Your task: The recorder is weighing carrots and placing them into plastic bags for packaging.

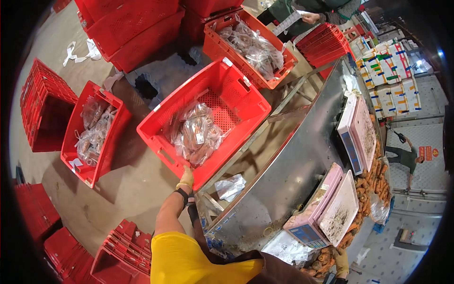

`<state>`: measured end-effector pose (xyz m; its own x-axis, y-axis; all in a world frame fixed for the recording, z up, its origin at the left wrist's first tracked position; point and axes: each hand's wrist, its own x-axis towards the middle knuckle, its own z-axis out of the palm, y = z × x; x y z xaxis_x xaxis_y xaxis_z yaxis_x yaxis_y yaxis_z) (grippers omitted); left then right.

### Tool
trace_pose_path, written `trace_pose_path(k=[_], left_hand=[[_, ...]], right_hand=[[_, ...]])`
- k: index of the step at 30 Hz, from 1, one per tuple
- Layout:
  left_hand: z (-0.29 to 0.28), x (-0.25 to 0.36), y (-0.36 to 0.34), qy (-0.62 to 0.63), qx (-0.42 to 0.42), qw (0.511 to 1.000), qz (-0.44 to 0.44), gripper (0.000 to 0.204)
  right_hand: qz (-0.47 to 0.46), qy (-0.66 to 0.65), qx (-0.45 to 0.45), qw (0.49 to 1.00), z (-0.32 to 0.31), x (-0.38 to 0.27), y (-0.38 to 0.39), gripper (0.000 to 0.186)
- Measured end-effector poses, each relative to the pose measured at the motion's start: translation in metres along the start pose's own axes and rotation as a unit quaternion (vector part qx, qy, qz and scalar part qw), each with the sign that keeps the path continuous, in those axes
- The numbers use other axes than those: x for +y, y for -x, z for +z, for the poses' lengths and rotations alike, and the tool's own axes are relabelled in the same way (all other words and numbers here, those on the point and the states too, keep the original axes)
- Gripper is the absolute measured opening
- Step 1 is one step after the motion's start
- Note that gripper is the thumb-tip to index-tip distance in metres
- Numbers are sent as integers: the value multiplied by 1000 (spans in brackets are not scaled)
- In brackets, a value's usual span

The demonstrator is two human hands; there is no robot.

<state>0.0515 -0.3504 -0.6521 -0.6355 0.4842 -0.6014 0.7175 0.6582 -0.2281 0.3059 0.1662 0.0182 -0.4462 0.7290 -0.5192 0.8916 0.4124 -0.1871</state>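
Note:
My left hand (187, 177), in a yellowish glove, reaches over the near wall of a red crate (241, 111). Its fingertips are beside clear plastic bags (198, 132) of orange-brown roots lying in that crate; whether they grip a bag or the wall, I cannot tell. At the lower right, my right hand (341, 261), also gloved, is at a heap of carrot-like roots (324, 262); its fingers are too unclear to read. Near it are a pink weighing scale (314, 206) with a dirt-specked pan and some flat clear plastic bags (289, 247).
A metal table (279, 175) curves along my right, carrying a second scale (354, 132). Bagged goods fill another crate (250, 49) and a smaller-looking crate (94, 132). Stacked red crates (132, 28) stand behind. A co-worker's hand (310, 18) shows at the top; another person (404, 158) stands far right.

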Motion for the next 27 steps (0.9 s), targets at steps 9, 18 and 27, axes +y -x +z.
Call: trace_pose_path(k=[9,18,27], left_hand=[[-79,-43,93,-17,-101,991,90,53],[-91,-83,106,175,28,983,47,41],[-213,-252,170,608,234,757,-47,36]], right_hand=[[25,-4,1,1000,12,35,2,24],[66,-169,-73,981,20,16,31,25],[26,-206,199,958,78,135,42,26]])
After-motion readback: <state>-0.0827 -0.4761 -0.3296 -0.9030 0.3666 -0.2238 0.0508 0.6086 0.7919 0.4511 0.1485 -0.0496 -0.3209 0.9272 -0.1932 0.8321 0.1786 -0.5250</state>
